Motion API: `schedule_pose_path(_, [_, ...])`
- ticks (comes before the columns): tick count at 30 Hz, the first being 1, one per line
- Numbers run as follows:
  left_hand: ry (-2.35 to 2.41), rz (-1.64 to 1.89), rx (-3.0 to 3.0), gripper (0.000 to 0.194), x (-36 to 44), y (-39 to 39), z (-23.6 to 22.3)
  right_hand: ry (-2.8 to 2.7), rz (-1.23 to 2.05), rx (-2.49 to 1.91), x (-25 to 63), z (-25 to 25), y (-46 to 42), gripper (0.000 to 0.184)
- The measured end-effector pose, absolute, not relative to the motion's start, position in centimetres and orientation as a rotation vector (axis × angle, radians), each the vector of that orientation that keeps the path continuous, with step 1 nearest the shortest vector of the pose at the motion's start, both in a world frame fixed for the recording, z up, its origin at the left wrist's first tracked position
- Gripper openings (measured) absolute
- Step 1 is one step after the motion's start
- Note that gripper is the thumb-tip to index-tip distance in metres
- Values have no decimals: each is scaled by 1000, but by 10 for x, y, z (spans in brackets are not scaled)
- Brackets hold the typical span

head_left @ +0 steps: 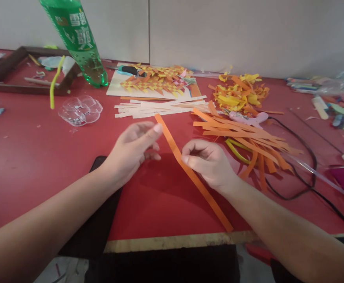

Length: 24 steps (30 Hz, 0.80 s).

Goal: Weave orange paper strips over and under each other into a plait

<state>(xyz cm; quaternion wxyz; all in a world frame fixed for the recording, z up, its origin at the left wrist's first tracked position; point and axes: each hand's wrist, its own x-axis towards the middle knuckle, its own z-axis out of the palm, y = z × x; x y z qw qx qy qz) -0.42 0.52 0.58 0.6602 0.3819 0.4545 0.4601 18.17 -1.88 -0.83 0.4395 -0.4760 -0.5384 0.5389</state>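
An orange paper strip (pixel 199 182) slants from its upper end between my hands down toward the table's front edge. My right hand (pixel 207 163) pinches it above its middle between thumb and forefinger. Beside the strip's upper end is my left hand (pixel 133 147), thumb stretched out and fingers loosely curled apart. Whether that thumb tip touches the paper I cannot tell. More orange strips (pixel 233 131) lie in a loose pile to the right, partly over a pink glue gun (pixel 250 118). A bundle of pale strips (pixel 160 108) lies beyond my hands.
A green bottle (pixel 81 47) stands at the back left, near a dark frame (pixel 0 72) and a clear flower-shaped dish (pixel 80 111). Folded orange and yellow paper pieces (pixel 239 94) are heaped at the back. A black cord (pixel 315 161) loops on the right. A dark flat object (pixel 92 224) lies under my left forearm.
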Motion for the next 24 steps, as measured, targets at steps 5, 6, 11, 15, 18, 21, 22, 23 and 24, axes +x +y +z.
schedule_pose_path(5, [905, 590, 1178, 21, -4, 1, 4, -1365, 1308, -1189, 181, -7, -19, 5])
schedule_pose_path(6, [904, 579, 1198, 19, -4, 0, 4, -1378, 1305, -1194, 181, -7, -19, 5])
schedule_pose_path(11, [902, 611, 1181, 17, -6, -1, 5, -1392, 1312, -1189, 179, -6, -20, 7])
schedule_pose_path(15, [918, 744, 1066, 21, -3, 0, 1, -1378, 1322, -1189, 178, -6, -19, 5])
schedule_pose_path(18, [952, 975, 979, 16, -3, 4, -2, -1372, 1344, -1213, 178, -6, -18, 3])
schedule_pose_path(21, [1009, 1164, 894, 15, -4, 9, -3, -1367, 1359, -1232, 178, -5, -18, 3])
schedule_pose_path(22, [1023, 1197, 873, 16, -5, 10, -3, -1367, 1365, -1236, 178, -5, -18, 3])
schedule_pose_path(23, [1028, 1203, 860, 17, -6, 11, -3, -1365, 1367, -1239, 178, -5, -18, 4])
schedule_pose_path(24, [1024, 1173, 861, 18, -6, 11, -3, -1361, 1366, -1243, 179, -5, -18, 4])
